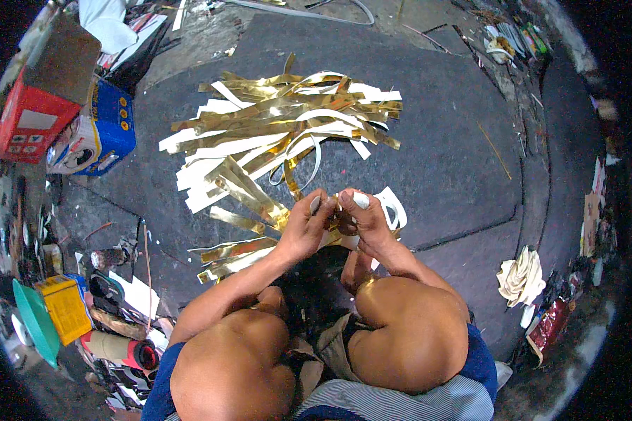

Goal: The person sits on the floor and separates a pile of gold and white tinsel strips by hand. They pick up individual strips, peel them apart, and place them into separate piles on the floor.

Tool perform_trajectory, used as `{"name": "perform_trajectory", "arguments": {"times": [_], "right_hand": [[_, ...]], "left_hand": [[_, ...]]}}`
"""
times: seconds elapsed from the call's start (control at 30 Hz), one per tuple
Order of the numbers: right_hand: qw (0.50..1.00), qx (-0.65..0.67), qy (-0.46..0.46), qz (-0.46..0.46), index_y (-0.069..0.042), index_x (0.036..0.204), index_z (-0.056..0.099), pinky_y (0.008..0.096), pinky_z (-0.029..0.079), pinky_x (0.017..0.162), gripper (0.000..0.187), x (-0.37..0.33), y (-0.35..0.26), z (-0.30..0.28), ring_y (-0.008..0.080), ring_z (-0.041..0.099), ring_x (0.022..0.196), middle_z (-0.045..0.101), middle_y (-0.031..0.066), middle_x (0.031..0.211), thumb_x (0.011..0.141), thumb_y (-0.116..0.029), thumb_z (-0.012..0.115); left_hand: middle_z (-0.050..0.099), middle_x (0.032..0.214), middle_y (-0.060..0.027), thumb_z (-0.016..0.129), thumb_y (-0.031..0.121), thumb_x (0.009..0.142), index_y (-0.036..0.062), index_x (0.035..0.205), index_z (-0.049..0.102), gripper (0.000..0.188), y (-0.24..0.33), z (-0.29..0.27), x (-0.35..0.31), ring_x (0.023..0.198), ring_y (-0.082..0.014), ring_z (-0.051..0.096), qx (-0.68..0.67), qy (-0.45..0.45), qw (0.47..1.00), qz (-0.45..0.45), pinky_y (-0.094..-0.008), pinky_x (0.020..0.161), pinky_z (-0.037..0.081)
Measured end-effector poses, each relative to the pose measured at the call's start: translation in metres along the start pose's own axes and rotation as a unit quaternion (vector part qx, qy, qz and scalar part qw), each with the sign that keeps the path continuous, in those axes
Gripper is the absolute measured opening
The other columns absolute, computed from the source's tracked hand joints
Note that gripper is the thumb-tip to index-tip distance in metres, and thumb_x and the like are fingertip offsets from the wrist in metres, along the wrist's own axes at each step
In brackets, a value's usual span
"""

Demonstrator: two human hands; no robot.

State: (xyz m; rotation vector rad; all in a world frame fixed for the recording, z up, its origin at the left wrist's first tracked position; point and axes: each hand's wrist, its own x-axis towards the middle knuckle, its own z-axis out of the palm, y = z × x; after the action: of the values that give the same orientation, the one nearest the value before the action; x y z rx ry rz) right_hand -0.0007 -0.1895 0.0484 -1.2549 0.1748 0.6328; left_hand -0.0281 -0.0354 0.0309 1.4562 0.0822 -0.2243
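My left hand and my right hand meet in front of my knees, fingertips pinched close together. Between them is a narrow strip with gold and white sides; most of it is hidden by the fingers. A white piece shows at my right thumb, and a white loop curls out beside the right hand. Just beyond my hands lies a loose heap of gold-and-white strips, some bent into loops. More strips lie beside my left forearm, their ends pointing left.
A red box and a blue-and-white box stand at the far left. Nearer on that side are a yellow box, a green round item and a red-ended cylinder. Crumpled cream cloth lies right, on a dark mat.
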Motion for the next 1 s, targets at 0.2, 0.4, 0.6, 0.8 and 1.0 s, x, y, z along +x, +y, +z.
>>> {"name": "perform_trajectory", "arguments": {"times": [0.2, 0.4, 0.6, 0.8, 1.0], "right_hand": [[0.998, -0.046, -0.013, -0.029, -0.008, 0.09, 0.063, 0.0233, 0.045, 0.065, 0.025, 0.007, 0.012, -0.002, 0.0058, 0.056, 0.072, 0.063, -0.0032, 0.079, 0.097, -0.031, 0.058], [0.976, -0.196, 0.0, -0.1, -0.007, 0.095, 0.06, 0.0278, 0.046, 0.072, 0.025, 0.008, 0.022, -0.007, 0.0104, 0.055, 0.079, 0.06, -0.0001, 0.084, 0.1, -0.029, 0.051], [0.967, 0.206, 0.144, -0.047, 0.007, 0.113, 0.053, 0.0325, 0.048, 0.072, 0.031, 0.03, 0.01, -0.077, 0.0205, 0.056, 0.081, 0.058, 0.0137, 0.096, 0.097, -0.017, 0.043], [0.817, 0.281, 0.465, -0.192, 0.004, 0.096, 0.053, 0.0444, 0.052, 0.076, 0.022, 0.0, -0.024, -0.367, 0.0303, 0.057, 0.077, 0.056, 0.0188, 0.083, 0.089, -0.006, 0.035], [0.733, -0.523, 0.311, -0.303, -0.003, 0.102, 0.061, 0.032, 0.05, 0.073, 0.025, -0.008, -0.028, -0.244, 0.019, 0.062, 0.08, 0.064, 0.007, 0.09, 0.083, -0.017, 0.069]], "left_hand": [[0.049, 0.066, -0.0008, 0.051, 0.025, 0.1, 0.004, 0.081, 0.05, 0.029, 0.011, -0.004, -0.003, 0.064, -0.0084, 0.043, 0.023, -0.01, 0.999, -0.025, -0.0281, 0.056, 0.038], [0.055, 0.067, -0.0034, 0.053, 0.025, 0.097, 0.0031, 0.081, 0.054, 0.027, 0.015, -0.01, -0.003, 0.063, -0.0115, 0.05, 0.07, -0.043, 0.995, -0.057, -0.0305, 0.057, 0.04], [0.062, 0.1, -0.0122, 0.05, 0.034, 0.095, 0.0049, 0.112, 0.055, 0.034, -0.002, -0.125, -0.013, 0.087, -0.0245, 0.061, -0.272, 0.372, 0.869, -0.182, -0.0403, 0.08, 0.051], [0.061, 0.105, -0.0237, 0.037, 0.022, 0.089, -0.0061, 0.104, 0.06, 0.039, -0.031, -0.477, -0.143, 0.097, -0.0373, 0.061, -0.333, 0.534, 0.774, 0.064, -0.0521, 0.088, 0.052], [0.065, 0.091, -0.0124, 0.042, 0.022, 0.091, -0.0008, 0.089, 0.065, 0.032, 0.024, -0.353, -0.062, 0.078, -0.0237, 0.062, 0.02, 0.551, 0.833, 0.059, -0.0374, 0.071, 0.052]]}}
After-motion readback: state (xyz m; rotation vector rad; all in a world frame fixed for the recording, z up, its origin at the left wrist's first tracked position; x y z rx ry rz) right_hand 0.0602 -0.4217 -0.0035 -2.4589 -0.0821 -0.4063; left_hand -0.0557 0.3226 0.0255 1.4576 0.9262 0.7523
